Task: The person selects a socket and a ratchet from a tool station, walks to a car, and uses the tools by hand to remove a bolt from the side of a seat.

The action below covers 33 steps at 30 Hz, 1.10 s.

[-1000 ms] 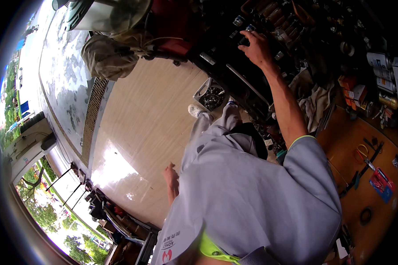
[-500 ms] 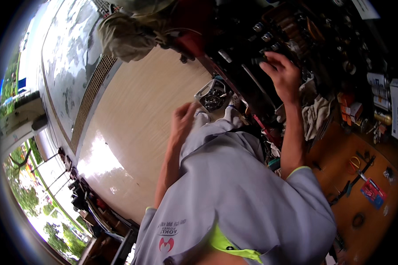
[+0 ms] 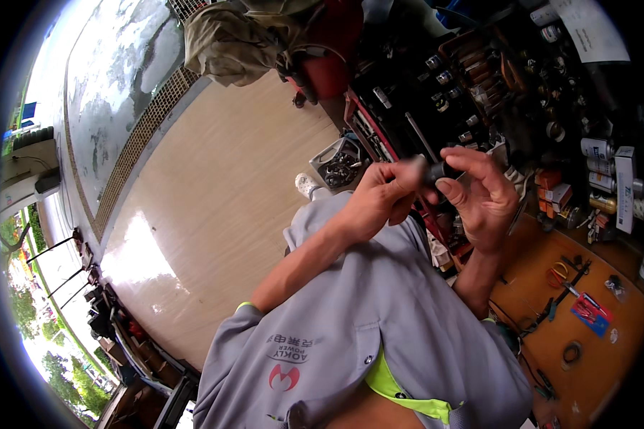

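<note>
In front of my torso my two hands meet at a small dark cylindrical fitting (image 3: 438, 171), perhaps a socket. My right hand (image 3: 479, 193) pinches it between thumb and index finger. My left hand (image 3: 384, 190) is closed at its other end, where a lighter part is blurred; exactly what those fingers grip is unclear. Behind them lie a black tool surface (image 3: 401, 93) with several metal sockets and a red tool cabinet (image 3: 350, 111) below its edge. A grey plastic tray (image 3: 320, 159) of metal parts stands on the floor.
A red object under draped cloth (image 3: 229, 43) stands at upper left. Cans (image 3: 597, 164), small boxes (image 3: 551, 193) and a brown board (image 3: 601, 357) with pliers and a ring lie at right. Pale tiled floor (image 3: 193, 179) stretches left to a metal grating (image 3: 136, 143) and bright outdoors.
My right hand has drawn back from among the sockets with the dark fitting. My left hand has risen from my side to meet it. The view has turned slightly.
</note>
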Each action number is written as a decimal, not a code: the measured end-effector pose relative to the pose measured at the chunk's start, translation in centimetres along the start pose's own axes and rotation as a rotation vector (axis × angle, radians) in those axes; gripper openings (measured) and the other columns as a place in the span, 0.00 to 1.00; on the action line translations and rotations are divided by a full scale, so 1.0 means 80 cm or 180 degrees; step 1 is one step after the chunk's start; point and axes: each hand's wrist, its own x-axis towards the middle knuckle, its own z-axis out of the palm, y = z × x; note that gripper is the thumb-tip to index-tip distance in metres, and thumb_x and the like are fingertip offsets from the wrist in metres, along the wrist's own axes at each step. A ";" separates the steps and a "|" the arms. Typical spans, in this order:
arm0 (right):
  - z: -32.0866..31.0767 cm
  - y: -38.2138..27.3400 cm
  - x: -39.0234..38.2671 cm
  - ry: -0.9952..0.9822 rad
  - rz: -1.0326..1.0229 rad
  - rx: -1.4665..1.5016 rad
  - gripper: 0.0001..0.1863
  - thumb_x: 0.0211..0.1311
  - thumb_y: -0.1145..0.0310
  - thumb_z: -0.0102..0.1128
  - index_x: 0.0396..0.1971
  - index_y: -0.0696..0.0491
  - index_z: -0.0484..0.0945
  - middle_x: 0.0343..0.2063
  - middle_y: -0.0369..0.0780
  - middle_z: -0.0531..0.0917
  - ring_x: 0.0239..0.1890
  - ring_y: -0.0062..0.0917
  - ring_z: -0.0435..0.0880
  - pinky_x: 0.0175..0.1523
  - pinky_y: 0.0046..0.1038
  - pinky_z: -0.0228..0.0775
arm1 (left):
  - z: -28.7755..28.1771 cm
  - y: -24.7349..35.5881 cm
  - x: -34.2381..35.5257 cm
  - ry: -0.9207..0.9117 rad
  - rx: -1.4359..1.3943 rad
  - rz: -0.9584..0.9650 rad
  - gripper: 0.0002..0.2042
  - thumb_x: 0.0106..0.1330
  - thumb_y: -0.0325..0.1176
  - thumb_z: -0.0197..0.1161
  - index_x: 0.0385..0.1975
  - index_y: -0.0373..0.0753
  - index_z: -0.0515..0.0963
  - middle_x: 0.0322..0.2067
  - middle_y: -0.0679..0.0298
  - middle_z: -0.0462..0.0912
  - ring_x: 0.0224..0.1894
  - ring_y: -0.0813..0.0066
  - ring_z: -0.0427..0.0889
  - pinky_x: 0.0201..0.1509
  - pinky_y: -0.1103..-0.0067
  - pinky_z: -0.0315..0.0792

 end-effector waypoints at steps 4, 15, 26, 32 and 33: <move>0.018 -0.007 -0.001 0.0035 0.0269 0.0744 0.19 0.57 0.78 0.69 0.49 0.62 0.78 0.47 0.46 0.81 0.46 0.26 0.81 0.52 0.24 0.73 | 0.004 0.007 -0.018 -0.0144 -0.0409 0.0026 0.18 0.74 0.44 0.53 0.32 0.35 0.80 0.11 0.73 0.67 0.10 0.88 0.56 0.14 0.85 0.50; 0.063 -0.011 0.011 -0.0287 0.0790 0.1544 0.21 0.61 0.68 0.67 0.50 0.63 0.77 0.44 0.47 0.84 0.43 0.25 0.83 0.49 0.24 0.76 | -0.012 0.023 -0.058 0.0076 -0.1120 -0.0107 0.23 0.75 0.51 0.47 0.34 0.35 0.79 0.19 0.71 0.76 0.11 0.88 0.56 0.14 0.85 0.47; 0.084 0.016 0.010 -0.0349 0.1456 0.1502 0.22 0.59 0.63 0.70 0.48 0.62 0.78 0.39 0.42 0.84 0.37 0.19 0.80 0.44 0.20 0.74 | -0.025 0.030 -0.081 0.0091 -0.1105 -0.0056 0.27 0.75 0.56 0.44 0.38 0.35 0.78 0.22 0.69 0.78 0.11 0.88 0.56 0.14 0.85 0.47; 0.098 0.017 0.014 -0.0342 0.1488 0.1426 0.24 0.59 0.60 0.70 0.47 0.63 0.79 0.36 0.37 0.80 0.34 0.16 0.76 0.42 0.18 0.69 | -0.034 0.032 -0.088 0.0092 -0.1288 -0.0013 0.26 0.75 0.56 0.44 0.38 0.36 0.78 0.22 0.70 0.78 0.11 0.88 0.55 0.14 0.85 0.47; 0.109 0.003 0.017 -0.0288 0.1035 0.1418 0.24 0.58 0.59 0.70 0.47 0.63 0.79 0.35 0.36 0.79 0.34 0.16 0.75 0.41 0.17 0.68 | -0.034 0.030 -0.088 0.0096 -0.1303 0.0040 0.26 0.75 0.56 0.44 0.38 0.36 0.79 0.22 0.70 0.78 0.11 0.88 0.55 0.14 0.85 0.47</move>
